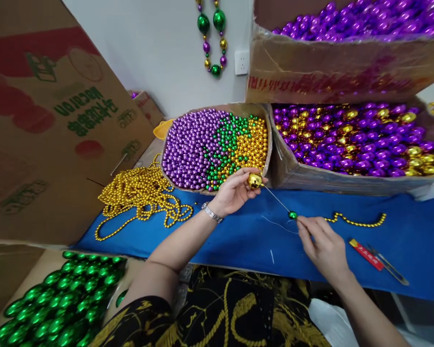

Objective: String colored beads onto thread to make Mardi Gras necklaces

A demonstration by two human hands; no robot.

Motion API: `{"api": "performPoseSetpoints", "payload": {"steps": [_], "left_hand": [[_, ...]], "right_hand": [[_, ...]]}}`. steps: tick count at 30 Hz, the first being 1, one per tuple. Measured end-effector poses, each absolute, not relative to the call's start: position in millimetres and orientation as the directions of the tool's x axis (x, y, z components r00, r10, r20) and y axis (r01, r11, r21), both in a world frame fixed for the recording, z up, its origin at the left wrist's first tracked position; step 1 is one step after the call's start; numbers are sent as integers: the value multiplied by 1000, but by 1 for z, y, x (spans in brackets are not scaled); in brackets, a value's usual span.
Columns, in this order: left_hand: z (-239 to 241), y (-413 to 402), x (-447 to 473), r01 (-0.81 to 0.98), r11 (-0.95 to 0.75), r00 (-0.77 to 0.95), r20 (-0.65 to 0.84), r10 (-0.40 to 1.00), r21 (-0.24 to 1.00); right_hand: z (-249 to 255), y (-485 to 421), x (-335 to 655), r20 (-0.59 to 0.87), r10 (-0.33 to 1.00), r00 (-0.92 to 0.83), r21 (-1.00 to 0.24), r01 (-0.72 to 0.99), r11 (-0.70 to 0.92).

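Observation:
My left hand [234, 192] is raised over the blue table [401, 241] with its fingertips closed on a large gold bead [255, 180]. A thin needle or wire [276, 198] runs from that bead down to a small green bead [292, 215]. My right hand [320, 243] pinches the wire just beside the green bead. A short strand of small gold beads [358, 221] trails to the right on the table. A silver watch band [212, 212] sits on my left wrist.
A box of small purple, green and gold beads [217, 144] stands behind my hands. Boxes of large purple and gold beads [354, 140] sit at the right. Gold bead strands [141, 197] are heaped at the left, a box of green beads [58, 303] lies near-left, and thread snips [378, 260] lie at the right.

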State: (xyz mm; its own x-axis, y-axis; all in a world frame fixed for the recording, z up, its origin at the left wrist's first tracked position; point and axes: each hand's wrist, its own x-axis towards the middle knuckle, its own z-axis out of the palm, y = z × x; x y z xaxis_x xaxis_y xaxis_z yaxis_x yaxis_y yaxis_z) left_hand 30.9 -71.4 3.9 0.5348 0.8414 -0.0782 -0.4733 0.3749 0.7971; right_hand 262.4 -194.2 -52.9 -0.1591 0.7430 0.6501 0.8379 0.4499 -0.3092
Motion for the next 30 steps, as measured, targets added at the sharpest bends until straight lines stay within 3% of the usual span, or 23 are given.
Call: {"api": "performPoseSetpoints", "payload": {"steps": [6,12,18,30], "left_hand": [[-4,-75,25,-401,297,523,-49,851,867],[-15,-72,19,-472,391,498,-126,858,790],[-16,-74,21,-488,395,501,-121,857,778],[-12,-81,19,-500,366,476,-104,873,785]], "right_hand": [[-58,-189,262,661,708,-248,-89,911,402],[-61,-190,260,681,707,-192,-176,894,412],[-63,-189,262,643,740,-198,-187,896,402],[-63,-189,266,640,729,-244,-60,929,364]]}}
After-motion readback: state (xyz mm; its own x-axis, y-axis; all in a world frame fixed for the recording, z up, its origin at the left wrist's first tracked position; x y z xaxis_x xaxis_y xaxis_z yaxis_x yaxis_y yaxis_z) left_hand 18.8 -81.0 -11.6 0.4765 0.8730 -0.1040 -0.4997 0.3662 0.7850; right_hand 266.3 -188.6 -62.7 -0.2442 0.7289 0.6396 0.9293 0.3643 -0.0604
